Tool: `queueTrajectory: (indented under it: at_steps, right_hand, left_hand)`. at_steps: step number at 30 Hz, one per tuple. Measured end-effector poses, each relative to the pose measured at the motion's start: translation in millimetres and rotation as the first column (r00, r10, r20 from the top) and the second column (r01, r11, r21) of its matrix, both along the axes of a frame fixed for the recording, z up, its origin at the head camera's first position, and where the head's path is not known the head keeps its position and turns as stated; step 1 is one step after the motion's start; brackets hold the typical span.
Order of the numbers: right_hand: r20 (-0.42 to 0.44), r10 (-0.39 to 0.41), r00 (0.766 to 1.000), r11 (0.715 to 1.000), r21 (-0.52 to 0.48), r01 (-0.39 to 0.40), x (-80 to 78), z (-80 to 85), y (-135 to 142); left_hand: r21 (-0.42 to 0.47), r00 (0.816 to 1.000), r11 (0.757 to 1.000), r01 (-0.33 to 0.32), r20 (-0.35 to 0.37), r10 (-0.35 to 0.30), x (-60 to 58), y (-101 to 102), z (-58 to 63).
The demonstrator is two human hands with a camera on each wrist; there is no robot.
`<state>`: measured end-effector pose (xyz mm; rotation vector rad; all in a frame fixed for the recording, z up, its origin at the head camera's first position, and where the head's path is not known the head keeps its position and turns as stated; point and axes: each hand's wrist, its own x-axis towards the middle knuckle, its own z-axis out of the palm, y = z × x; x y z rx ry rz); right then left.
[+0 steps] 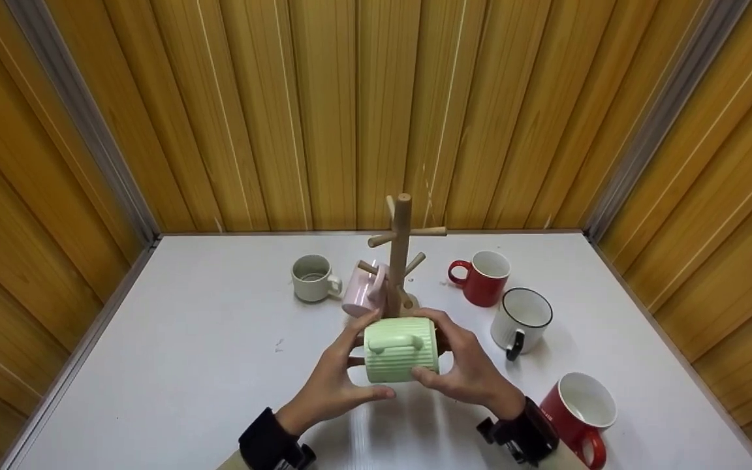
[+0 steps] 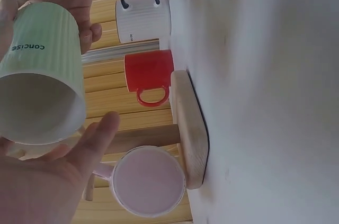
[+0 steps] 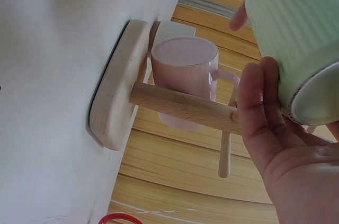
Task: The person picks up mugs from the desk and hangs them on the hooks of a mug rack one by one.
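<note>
A light green ribbed mug (image 1: 401,359) is held on its side above the table, handle toward the head camera and mouth toward the left. My right hand (image 1: 470,365) grips it at the base end, thumb on the near side and fingers behind. At the mouth end, my left hand (image 1: 340,375) has its fingers extended by the rim and its thumb apart below; whether its fingertips touch is hard to tell. Just beyond stands a wooden mug tree (image 1: 400,248) with several pegs. A pink mug (image 1: 361,294) hangs tilted on its left side.
Left of the tree, a grey-white cup (image 1: 311,279) stands on the white table (image 1: 206,339). To the right are a red mug (image 1: 485,279), a white mug (image 1: 522,320) with black rim and handle, and another red mug (image 1: 575,411) near my right wrist. Wood-patterned walls (image 1: 324,117) enclose the table.
</note>
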<state>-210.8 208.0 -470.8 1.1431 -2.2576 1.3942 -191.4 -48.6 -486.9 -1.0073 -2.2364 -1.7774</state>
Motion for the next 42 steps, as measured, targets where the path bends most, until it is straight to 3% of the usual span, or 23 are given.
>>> queueTrajectory:
  at_steps: [15,21,27,33,42]
  right_hand:
    - [0.038,-0.018,0.999,0.995,0.1,0.014,1.0,-0.8,5.1]
    - [0.013,-0.097,0.995,0.984,0.15,0.094,0.6,-2.5,10.6]
    - [-0.018,-0.118,0.993,0.989,0.087,0.119,1.0,-4.1,14.0]
    - [-0.017,-0.114,0.993,0.989,0.092,0.115,2.8,-4.8,11.6]
    - [-0.043,-0.054,0.998,0.998,0.038,0.056,1.9,-2.6,12.1]
  left_hand:
    - [0.105,0.999,0.994,-0.032,0.043,0.028,-0.2,10.2,-10.8]
    - [0.121,0.995,0.99,-0.071,0.081,0.061,1.4,13.2,-12.0]
    - [0.143,0.988,0.985,-0.1,0.13,0.081,1.4,17.9,-14.5]
    - [0.186,0.975,0.977,-0.108,0.211,0.067,1.3,24.4,-14.7]
    - [0.172,0.967,0.98,-0.096,0.251,0.05,1.6,30.6,-14.2]
